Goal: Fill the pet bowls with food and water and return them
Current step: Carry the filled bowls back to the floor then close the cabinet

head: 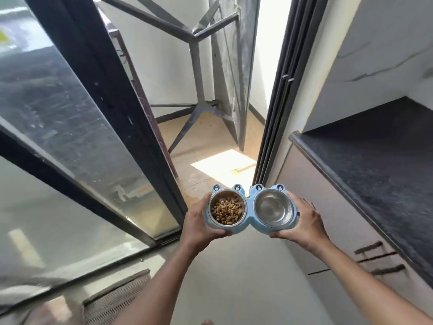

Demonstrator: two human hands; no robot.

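Note:
A light blue double pet bowl stand (249,201) with frog-eye bumps is held level in front of me at mid-height. Its left steel bowl (226,209) holds brown kibble. Its right steel bowl (273,208) looks shiny; whether water is in it I cannot tell. My left hand (199,225) grips the stand's left end with fingers curled under it. My right hand (303,222) grips the right end the same way.
A dark-framed glass door (98,127) stands open on the left. Ahead, a doorway leads to a tan floor (206,141) with a sunlit patch and a metal frame (199,66). A dark counter (375,160) with drawers runs on the right. A mat (117,299) lies at the lower left.

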